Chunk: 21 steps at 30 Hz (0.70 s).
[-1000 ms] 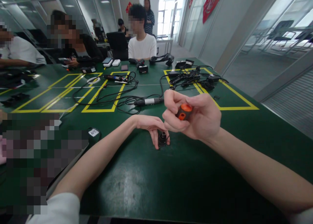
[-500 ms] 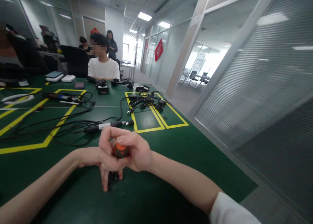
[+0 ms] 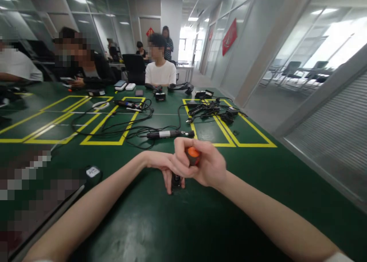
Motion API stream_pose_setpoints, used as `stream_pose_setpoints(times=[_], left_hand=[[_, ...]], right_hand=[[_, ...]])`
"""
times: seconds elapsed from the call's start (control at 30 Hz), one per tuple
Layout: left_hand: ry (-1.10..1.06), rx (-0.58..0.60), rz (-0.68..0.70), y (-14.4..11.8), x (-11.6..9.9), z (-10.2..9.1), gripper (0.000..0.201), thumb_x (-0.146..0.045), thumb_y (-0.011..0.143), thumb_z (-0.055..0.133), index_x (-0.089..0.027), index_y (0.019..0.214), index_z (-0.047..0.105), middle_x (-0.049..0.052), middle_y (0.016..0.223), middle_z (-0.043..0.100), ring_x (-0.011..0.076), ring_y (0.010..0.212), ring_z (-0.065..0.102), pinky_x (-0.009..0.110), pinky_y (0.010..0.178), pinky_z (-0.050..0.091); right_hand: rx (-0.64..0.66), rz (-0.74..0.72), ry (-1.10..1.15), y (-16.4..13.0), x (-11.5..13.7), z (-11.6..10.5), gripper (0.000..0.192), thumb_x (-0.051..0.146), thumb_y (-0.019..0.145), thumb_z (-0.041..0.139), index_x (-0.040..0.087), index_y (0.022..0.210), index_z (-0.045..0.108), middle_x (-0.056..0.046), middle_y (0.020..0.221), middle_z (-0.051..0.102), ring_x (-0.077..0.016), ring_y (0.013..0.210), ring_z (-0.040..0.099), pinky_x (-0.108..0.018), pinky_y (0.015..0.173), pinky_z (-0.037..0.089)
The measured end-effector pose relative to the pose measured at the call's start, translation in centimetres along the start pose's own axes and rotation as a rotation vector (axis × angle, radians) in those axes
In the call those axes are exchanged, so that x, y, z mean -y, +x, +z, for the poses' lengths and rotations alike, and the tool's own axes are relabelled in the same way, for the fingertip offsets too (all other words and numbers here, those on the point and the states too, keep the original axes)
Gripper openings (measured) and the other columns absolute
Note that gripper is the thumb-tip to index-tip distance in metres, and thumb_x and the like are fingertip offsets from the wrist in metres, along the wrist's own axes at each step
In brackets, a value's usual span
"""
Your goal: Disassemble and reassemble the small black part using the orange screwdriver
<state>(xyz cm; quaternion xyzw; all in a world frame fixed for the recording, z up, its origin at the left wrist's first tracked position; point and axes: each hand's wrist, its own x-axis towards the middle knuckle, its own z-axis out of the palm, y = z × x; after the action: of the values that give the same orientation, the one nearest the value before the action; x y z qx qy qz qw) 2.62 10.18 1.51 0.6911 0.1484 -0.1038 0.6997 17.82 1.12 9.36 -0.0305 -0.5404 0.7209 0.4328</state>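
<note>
Two hands, one job. Right hand (image 3: 205,166): grip clenched on orange-capped screwdriver (image 3: 192,155), held upright over small black part (image 3: 176,181). Left hand (image 3: 164,166): fingers pinch the part, standing on green counter (image 3: 200,216), centre-near edge. Advice: keep driver plumb w/ the part, press down lightly, turn from fingertips, left hand bracing vs. twist. Vs. 0.5 s ago: view swung back left, seated people at far side visible again; hands' pose approx. unchanged.

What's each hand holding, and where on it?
Right hand is wrapped round the screwdriver by its orange-capped handle. Left hand pinches the small black part by its sides, on the table.
</note>
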Motion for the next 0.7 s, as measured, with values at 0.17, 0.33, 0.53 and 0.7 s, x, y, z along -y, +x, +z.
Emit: stream_pose_setpoints(times=[0.17,0.33,0.53,0.7], left_hand=[[-0.147,0.116,-0.073,0.22,-0.07,-0.31,0.033,-0.040,0.092,0.063,-0.012,0.103,0.076,0.004,0.090,0.077,0.0194,0.074,0.079,0.028,0.077,0.063],[-0.212,0.071,-0.070,0.08,0.32,-0.52,0.040,-0.046,0.085,0.074,-0.010,0.103,0.078,0.008,0.093,0.079,0.0242,0.074,0.080,0.033,0.075,0.065],[-0.168,0.107,-0.032,-0.12,0.39,-0.42,0.043,-0.048,0.084,0.074,-0.010,0.105,0.076,0.009,0.092,0.078,0.0254,0.074,0.079,0.037,0.078,0.065],[-0.143,0.083,-0.079,-0.48,-0.25,-0.03,0.032,-0.039,0.091,0.063,-0.013,0.104,0.076,0.003,0.088,0.077,0.0207,0.077,0.078,0.033,0.084,0.063]], right_hand=[[-0.024,0.046,-0.009,-0.27,0.72,-0.06,0.018,0.035,0.093,0.055,0.022,0.083,0.048,0.011,0.053,0.042,-0.0072,0.040,0.021,-0.020,0.043,0.022],[-0.082,0.029,-0.016,0.40,0.80,-0.57,0.034,0.036,0.098,0.053,0.018,0.069,0.053,0.004,0.060,0.050,-0.0068,0.042,0.031,-0.021,0.043,0.027],[-0.074,0.046,0.050,0.45,0.56,-0.73,0.036,0.047,0.099,0.050,0.021,0.074,0.050,0.011,0.048,0.032,-0.0071,0.039,0.018,-0.019,0.041,0.025],[-0.048,0.042,0.057,0.18,0.35,-0.39,0.017,0.034,0.092,0.055,0.022,0.081,0.050,0.011,0.049,0.044,-0.0075,0.038,0.022,-0.020,0.041,0.025]])
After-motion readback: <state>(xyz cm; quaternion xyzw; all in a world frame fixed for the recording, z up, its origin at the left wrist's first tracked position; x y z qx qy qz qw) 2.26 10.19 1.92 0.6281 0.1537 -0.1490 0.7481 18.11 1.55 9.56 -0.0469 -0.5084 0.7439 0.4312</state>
